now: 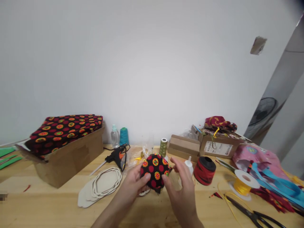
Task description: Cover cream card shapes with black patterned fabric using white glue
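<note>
Both hands hold a small piece of black fabric (155,169) with red and orange dots above the wooden table (52,205). My left hand (133,186) grips its left and lower edge, thumb on the front. My right hand (180,186) pinches its right edge with thumb and fingers, the other fingers half spread. The fabric looks wrapped round a rounded shape that I cannot see.
A cardboard box (68,155) with matching fabric stands left. Cream oval cut-outs (102,186) and a glue gun (117,155) lie nearby. A red spool (204,170), yellow ribbon reel (244,183), scissors (254,213), a white bottle (188,164), thread cones and cardboard boxes lie to the right.
</note>
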